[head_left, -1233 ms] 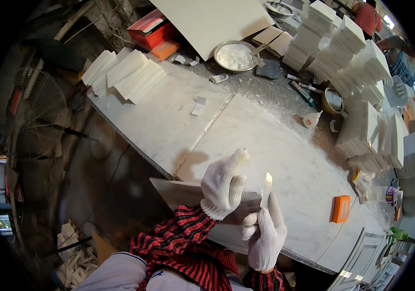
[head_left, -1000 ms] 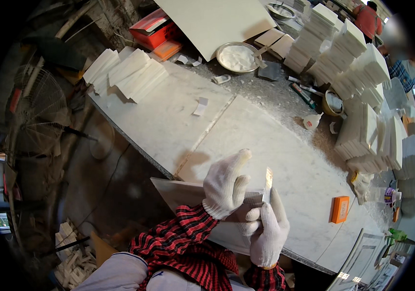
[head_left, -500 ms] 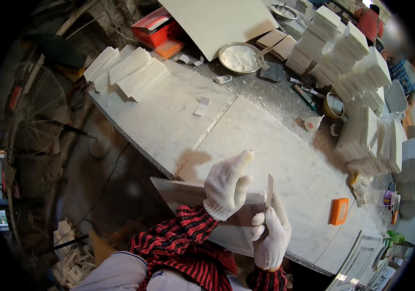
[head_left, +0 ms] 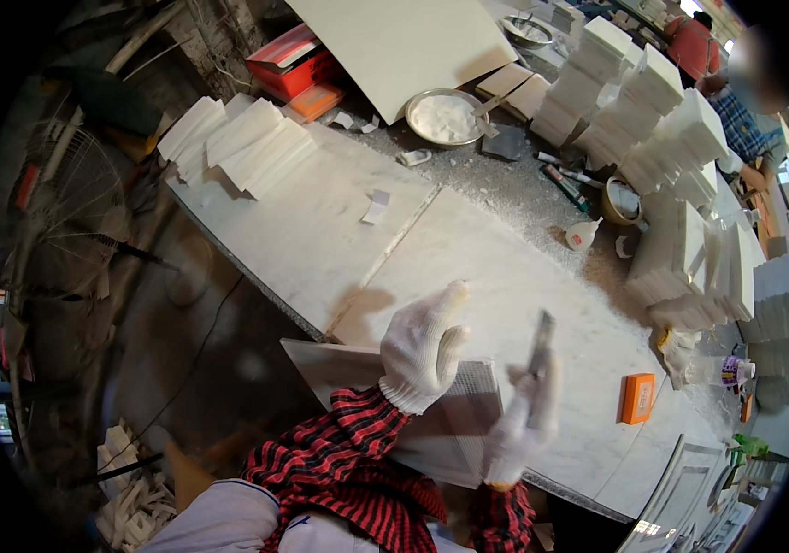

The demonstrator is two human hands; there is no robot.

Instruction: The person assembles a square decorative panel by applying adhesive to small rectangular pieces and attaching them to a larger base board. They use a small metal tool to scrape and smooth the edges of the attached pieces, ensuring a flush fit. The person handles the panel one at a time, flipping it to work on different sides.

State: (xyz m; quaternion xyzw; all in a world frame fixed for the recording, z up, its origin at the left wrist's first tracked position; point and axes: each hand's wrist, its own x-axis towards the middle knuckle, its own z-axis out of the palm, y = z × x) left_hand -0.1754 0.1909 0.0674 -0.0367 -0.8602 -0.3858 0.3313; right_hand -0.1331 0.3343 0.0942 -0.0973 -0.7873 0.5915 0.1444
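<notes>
My left hand, in a white knit glove, is over the upper edge of a flat pale panel that is tilted against the near edge of the table. Its thumb stands apart from its extended fingers, and I see nothing in its grasp. The panel has a fine grey grid-like patch to the right of that hand. My right hand, also gloved and blurred by motion, grips a thin metal blade pointing up and away from me. The blade is apart from the panel.
White marble slabs form the tabletop. An orange box lies on the right. Farther back are a bowl of white powder, a small white squeeze bottle and stacked white tiles. A caged fan stands left; a co-worker is far right.
My right hand has swung away from the panel, slightly to the right, with the blade in it. More of the grid-like patch shows. My left hand stays on the panel.
</notes>
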